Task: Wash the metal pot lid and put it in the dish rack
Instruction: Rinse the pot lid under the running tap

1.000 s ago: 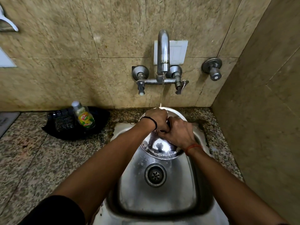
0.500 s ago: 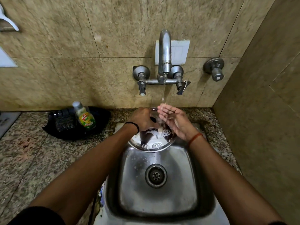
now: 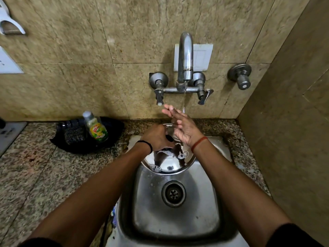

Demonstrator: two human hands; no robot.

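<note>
The shiny metal pot lid (image 3: 169, 163) hangs tilted over the back of the steel sink (image 3: 178, 220), its dome facing me with a few soap suds on it. My left hand (image 3: 157, 139) grips its black knob from the left. My right hand (image 3: 181, 125) is off the lid, fingers straight and spread, raised into the thin stream of water under the tap (image 3: 185, 56). No dish rack is in view.
A black tray (image 3: 114, 132) at the back left of the granite counter (image 3: 44, 175) holds a dish soap bottle (image 3: 96, 127) and a dark scrubber (image 3: 73, 134). A tiled wall stands close on the right. The drain (image 3: 173, 193) lies open below the lid.
My right hand let go of the lid and rose open into the water stream. The lid, still held by my left hand, sank a little toward the sink.
</note>
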